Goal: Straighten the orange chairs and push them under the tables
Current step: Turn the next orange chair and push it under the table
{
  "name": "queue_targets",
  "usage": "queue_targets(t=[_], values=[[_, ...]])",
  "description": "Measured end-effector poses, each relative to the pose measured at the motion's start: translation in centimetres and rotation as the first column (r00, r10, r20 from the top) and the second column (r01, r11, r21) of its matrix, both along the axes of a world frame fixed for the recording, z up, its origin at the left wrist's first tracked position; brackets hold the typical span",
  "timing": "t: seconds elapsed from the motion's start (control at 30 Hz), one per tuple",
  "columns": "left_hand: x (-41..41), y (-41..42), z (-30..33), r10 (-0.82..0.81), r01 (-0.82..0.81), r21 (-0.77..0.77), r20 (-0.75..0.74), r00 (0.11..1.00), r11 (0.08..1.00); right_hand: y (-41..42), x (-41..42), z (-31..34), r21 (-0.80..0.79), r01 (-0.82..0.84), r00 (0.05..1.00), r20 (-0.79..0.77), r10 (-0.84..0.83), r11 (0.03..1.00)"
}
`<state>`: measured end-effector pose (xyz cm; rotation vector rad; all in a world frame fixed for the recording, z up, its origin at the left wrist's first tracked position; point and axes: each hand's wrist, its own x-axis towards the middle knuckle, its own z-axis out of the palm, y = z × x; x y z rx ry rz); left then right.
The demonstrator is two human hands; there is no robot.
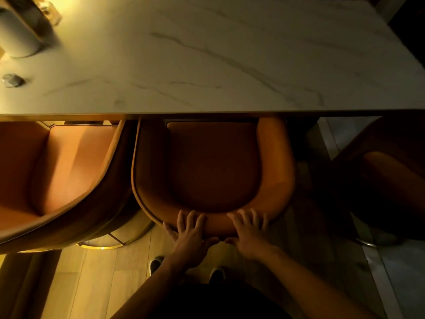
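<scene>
An orange chair [212, 162] stands right in front of me, its seat front tucked under the near edge of the white marble table [207, 65]. My left hand [190, 233] and my right hand [249, 231] rest side by side on top of its curved backrest, fingers spread flat over the top and thumbs behind it. A second orange chair [59, 171] stands to the left, turned at an angle, its seat mostly out from under the table. A third chair [388, 187] sits in shadow at the right.
A pale cylinder [18, 33], a glass item [50, 12] and a small grey object [12, 79] stand on the table's far left. The left chair's gold ring base [115, 242] is near my feet [156, 264]. Wooden floor lies below, and a grey strip runs at right.
</scene>
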<state>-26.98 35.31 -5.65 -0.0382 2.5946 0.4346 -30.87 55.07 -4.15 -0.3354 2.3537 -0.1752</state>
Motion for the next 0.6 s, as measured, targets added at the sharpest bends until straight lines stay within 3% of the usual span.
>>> queue_targets(t=[0.6], values=[[0.7,0.1,0.4,-0.008,0.003,-0.066,-0.073,0.997,0.998,-0.5,1.3,-0.2,-0.038,0.038,0.995,-0.09,-0.042,0.999]])
